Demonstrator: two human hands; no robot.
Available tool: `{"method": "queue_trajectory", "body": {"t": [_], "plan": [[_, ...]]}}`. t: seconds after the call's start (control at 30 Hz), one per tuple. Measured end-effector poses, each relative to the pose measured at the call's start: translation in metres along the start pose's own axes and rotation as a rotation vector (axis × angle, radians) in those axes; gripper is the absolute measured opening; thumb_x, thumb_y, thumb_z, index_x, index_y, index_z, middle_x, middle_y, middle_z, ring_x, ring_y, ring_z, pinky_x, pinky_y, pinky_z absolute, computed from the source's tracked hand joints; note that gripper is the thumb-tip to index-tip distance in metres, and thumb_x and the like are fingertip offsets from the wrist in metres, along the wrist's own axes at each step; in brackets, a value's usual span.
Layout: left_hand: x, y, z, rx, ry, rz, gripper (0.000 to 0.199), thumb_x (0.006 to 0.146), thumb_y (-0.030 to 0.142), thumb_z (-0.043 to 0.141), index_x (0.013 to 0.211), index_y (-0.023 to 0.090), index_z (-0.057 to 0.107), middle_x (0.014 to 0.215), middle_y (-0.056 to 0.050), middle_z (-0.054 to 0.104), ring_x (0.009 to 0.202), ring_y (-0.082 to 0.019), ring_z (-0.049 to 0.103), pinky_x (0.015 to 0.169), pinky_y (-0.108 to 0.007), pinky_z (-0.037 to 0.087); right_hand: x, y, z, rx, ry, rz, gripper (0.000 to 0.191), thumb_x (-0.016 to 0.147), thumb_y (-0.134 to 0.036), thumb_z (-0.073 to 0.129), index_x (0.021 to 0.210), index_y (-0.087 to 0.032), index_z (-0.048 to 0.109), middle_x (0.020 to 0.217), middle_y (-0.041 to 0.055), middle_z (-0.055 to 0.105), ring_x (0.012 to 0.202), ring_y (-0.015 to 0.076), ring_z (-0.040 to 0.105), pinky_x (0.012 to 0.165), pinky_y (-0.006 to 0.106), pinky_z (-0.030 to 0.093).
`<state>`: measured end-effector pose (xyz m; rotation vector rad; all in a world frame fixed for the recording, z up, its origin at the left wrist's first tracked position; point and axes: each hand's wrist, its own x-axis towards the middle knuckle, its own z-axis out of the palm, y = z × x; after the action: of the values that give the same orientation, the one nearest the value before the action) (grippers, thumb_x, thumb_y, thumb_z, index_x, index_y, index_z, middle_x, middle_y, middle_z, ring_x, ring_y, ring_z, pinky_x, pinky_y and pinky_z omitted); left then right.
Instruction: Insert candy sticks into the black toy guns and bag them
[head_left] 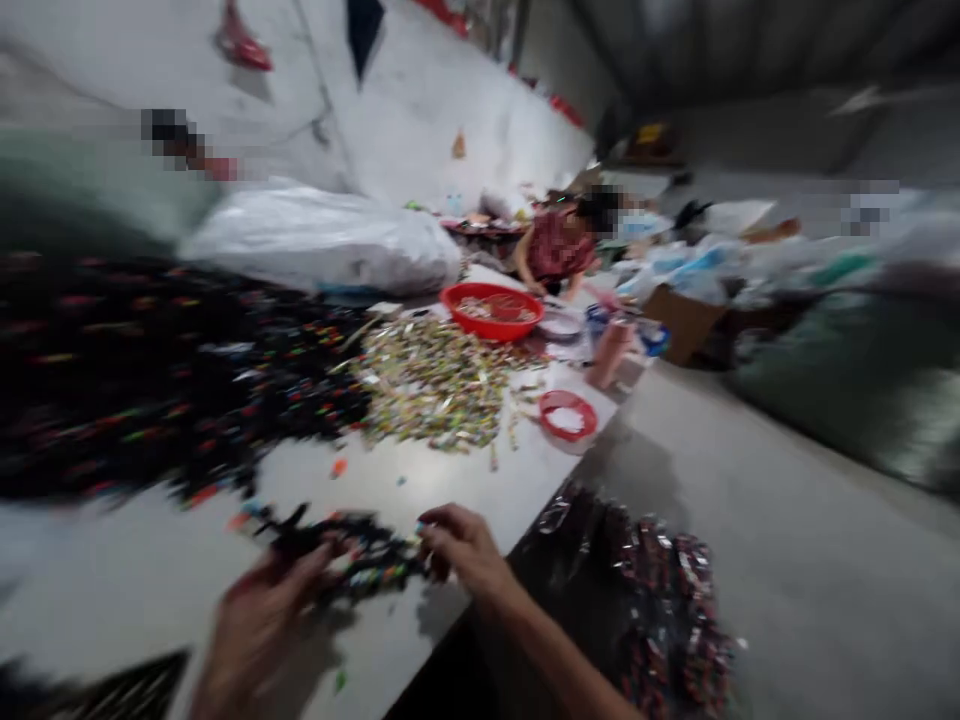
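Note:
My left hand (274, 605) is closed around a bundle of black strips dotted with orange, green and blue bits (371, 560), low over the white table (300, 480). At the bundle's right end, the fingers of my right hand (457, 545) are pinched together on it. Motion smears the picture, so the exact kind of the strips cannot be made out. Beyond my hands spreads a large heap of similar black pieces (150, 380) on the left. To its right lies a pile of small yellowish, shiny pieces (435, 380).
A red basin (491, 330) and a small red-rimmed basket (568, 425) stand farther along the table. Another person (559, 245) works at the far end. Dark plastic-wrapped bundles (667, 590) lie below the right edge. Large sacks (322, 235) line the left side.

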<state>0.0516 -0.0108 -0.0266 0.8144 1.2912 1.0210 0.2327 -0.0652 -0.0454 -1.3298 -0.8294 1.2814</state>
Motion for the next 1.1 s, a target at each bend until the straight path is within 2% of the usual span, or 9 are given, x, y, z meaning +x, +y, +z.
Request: {"method": "queue_trajectory", "body": {"t": [0.07, 0.17, 0.23, 0.43, 0.7, 0.9, 1.03, 1.1], "plan": [[-0.015, -0.010, 0.002, -0.210, -0.135, -0.057, 0.045, 0.041, 0.030, 0.084, 0.078, 0.013, 0.067, 0.075, -0.004, 0.068, 0.066, -0.018, 0.062, 0.049, -0.024, 0.049, -0.013, -0.010, 0.013, 0.091, -0.057, -0.027, 0.043, 0.064, -0.049, 0.068, 0.088, -0.015, 0.058, 0.058, -0.0020, 0.060, 0.041, 0.0080, 0.047, 0.042, 0.021, 0.036], [-0.034, -0.023, 0.010, -0.409, -0.180, -0.053, 0.033, 0.049, 0.023, 0.082, 0.076, 0.013, 0.067, 0.075, -0.003, 0.067, 0.065, -0.012, 0.059, 0.048, -0.018, 0.044, -0.027, -0.022, 0.026, 0.138, -0.093, -0.045, 0.032, 0.071, -0.041, 0.066, 0.087, -0.014, 0.060, 0.063, -0.0003, 0.061, 0.048, 0.0081, 0.050, 0.047, 0.022, 0.037], [-0.044, -0.026, 0.014, -0.458, -0.198, -0.025, 0.028, 0.052, 0.020, 0.080, 0.077, 0.014, 0.067, 0.073, -0.001, 0.065, 0.061, -0.009, 0.056, 0.047, -0.017, 0.042, -0.034, -0.027, 0.030, 0.105, -0.133, -0.040, 0.028, 0.073, -0.038, 0.066, 0.085, -0.014, 0.062, 0.065, 0.0003, 0.061, 0.051, 0.0082, 0.049, 0.049, 0.022, 0.036], [-0.053, -0.020, 0.013, -0.483, -0.227, 0.064, 0.024, 0.054, 0.017, 0.079, 0.075, 0.015, 0.067, 0.070, 0.001, 0.065, 0.058, -0.007, 0.054, 0.053, -0.018, 0.045, -0.040, -0.028, 0.029, 0.034, -0.205, -0.054, 0.023, 0.079, -0.036, 0.060, 0.086, -0.015, 0.065, 0.069, 0.0015, 0.062, 0.055, 0.0090, 0.051, 0.053, 0.023, 0.037], [-0.052, -0.020, 0.013, -0.490, -0.263, 0.073, 0.024, 0.054, 0.016, 0.079, 0.075, 0.015, 0.068, 0.069, 0.000, 0.065, 0.060, -0.010, 0.055, 0.054, -0.021, 0.044, -0.043, -0.034, 0.028, 0.019, -0.232, -0.081, 0.022, 0.078, -0.033, 0.063, 0.094, -0.018, 0.069, 0.073, 0.0027, 0.065, 0.059, 0.0097, 0.052, 0.055, 0.023, 0.040], [-0.051, -0.024, 0.011, -0.474, -0.181, 0.047, 0.025, 0.050, 0.015, 0.080, 0.072, 0.015, 0.068, 0.066, 0.001, 0.066, 0.058, -0.008, 0.053, 0.055, -0.020, 0.042, -0.046, -0.032, 0.028, -0.007, -0.174, -0.094, 0.017, 0.069, -0.032, 0.071, 0.082, -0.021, 0.074, 0.069, 0.0017, 0.065, 0.058, 0.0115, 0.052, 0.055, 0.025, 0.046], [-0.049, -0.027, 0.013, -0.517, -0.142, 0.018, 0.024, 0.048, 0.016, 0.081, 0.069, 0.017, 0.068, 0.064, 0.002, 0.065, 0.058, -0.008, 0.052, 0.056, -0.020, 0.041, -0.046, -0.020, 0.032, -0.068, -0.150, -0.143, 0.019, 0.070, -0.032, 0.070, 0.087, -0.023, 0.074, 0.081, 0.0039, 0.069, 0.063, 0.0144, 0.056, 0.057, 0.029, 0.049], [-0.049, -0.030, 0.015, -0.515, -0.132, 0.005, 0.024, 0.050, 0.018, 0.080, 0.071, 0.018, 0.068, 0.066, 0.002, 0.066, 0.061, -0.009, 0.055, 0.059, -0.021, 0.042, -0.044, -0.015, 0.034, -0.068, -0.165, -0.116, 0.020, 0.069, -0.034, 0.070, 0.085, -0.022, 0.074, 0.079, 0.0043, 0.069, 0.060, 0.0142, 0.055, 0.055, 0.029, 0.049]]}}
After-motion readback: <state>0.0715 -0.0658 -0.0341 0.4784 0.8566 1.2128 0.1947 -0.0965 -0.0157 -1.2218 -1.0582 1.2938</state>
